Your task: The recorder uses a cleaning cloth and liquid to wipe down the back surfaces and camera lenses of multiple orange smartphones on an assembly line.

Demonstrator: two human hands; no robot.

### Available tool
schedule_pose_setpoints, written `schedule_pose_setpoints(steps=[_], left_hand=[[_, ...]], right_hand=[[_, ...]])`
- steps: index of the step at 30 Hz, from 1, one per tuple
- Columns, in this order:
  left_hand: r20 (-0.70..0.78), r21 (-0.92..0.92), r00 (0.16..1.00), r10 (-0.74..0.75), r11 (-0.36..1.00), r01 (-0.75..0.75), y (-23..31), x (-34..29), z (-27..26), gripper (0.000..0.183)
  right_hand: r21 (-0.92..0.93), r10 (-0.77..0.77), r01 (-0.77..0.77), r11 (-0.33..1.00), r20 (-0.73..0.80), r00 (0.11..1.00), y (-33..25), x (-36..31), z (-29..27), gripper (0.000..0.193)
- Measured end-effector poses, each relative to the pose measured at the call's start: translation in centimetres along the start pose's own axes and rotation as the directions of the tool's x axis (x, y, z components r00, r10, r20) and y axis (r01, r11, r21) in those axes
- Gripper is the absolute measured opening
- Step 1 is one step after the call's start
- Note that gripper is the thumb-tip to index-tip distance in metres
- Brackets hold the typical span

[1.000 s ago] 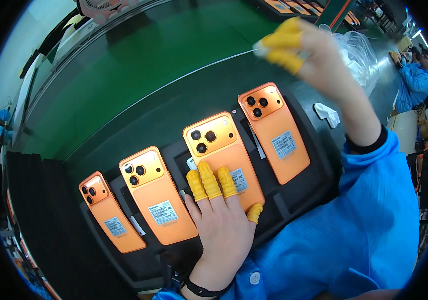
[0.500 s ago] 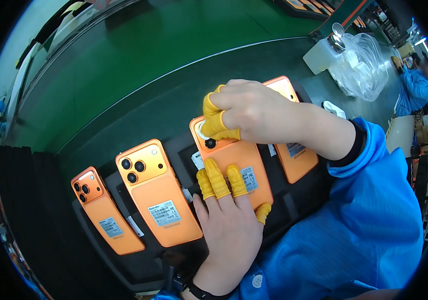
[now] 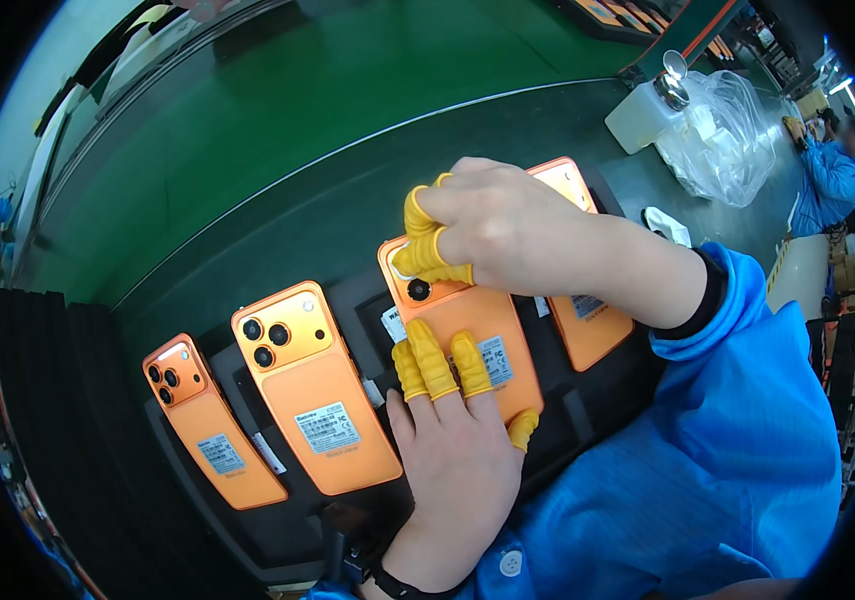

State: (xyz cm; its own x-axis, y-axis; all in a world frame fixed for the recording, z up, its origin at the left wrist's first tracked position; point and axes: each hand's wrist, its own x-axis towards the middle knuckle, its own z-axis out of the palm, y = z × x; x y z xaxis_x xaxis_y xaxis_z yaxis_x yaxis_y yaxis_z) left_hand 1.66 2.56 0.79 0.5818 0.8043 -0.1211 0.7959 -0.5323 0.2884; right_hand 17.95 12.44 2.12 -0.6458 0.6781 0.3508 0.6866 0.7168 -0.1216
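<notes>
Orange phone [image 3: 483,310], third from left, lies back-up in black tray [image 3: 580,412]. Left hand [image 3: 463,455] spread flat across it. Right hand [image 3: 503,225], raised clear a second ago, now pinches white scrap [image 3: 397,272] at its lenses [image 3: 418,290]; both hands engage one phone. White bottle [image 3: 638,120] on surface [image 3: 568,125] beyond.

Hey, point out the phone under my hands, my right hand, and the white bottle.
Phone [image 3: 483,316]: head view, on its bare orange back.
Right hand [image 3: 496,225]: head view, on the back of the hand.
White bottle [image 3: 638,118]: head view, on its pale body.
</notes>
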Motion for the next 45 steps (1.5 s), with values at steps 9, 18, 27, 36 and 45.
schedule_pose_setpoints(steps=[9, 18, 27, 36, 45], left_hand=[[-0.069, 0.04, 0.997, 0.015, 0.999, -0.012, 0.0, 0.1, -0.3, 0.07], [-0.095, 0.042, 0.995, 0.01, 0.999, -0.006, 0.0, 0.1, 0.0, 0.071], [-0.029, 0.048, 0.999, 0.024, 0.999, -0.023, 0.1, 0.0, 0.0, 0.072], [0.0, 0.05, 1.0, -0.004, 0.999, 0.004, 0.2, 0.1, -0.5, 0.082], [-0.042, 0.088, 0.999, 0.027, 0.996, -0.024, 0.1, 0.1, 0.0, 0.074]], right_hand=[[0.048, 0.013, -0.002, 0.999, -0.217, 0.976, 0.3, 0.1, -0.3, 0.015], [-0.231, 0.201, -0.195, 0.953, 0.0, 0.98, 1.3, -0.6, -1.4, 0.01], [-0.042, -0.036, 0.033, 0.999, -0.063, 0.997, -0.7, -0.3, 0.2, 0.012], [-0.161, 0.147, -0.172, 0.972, -0.156, 0.977, 0.3, -1.0, -1.5, 0.009], [0.015, 0.073, -0.073, 0.997, -0.03, 0.997, -0.7, -0.1, 0.3, 0.007]])
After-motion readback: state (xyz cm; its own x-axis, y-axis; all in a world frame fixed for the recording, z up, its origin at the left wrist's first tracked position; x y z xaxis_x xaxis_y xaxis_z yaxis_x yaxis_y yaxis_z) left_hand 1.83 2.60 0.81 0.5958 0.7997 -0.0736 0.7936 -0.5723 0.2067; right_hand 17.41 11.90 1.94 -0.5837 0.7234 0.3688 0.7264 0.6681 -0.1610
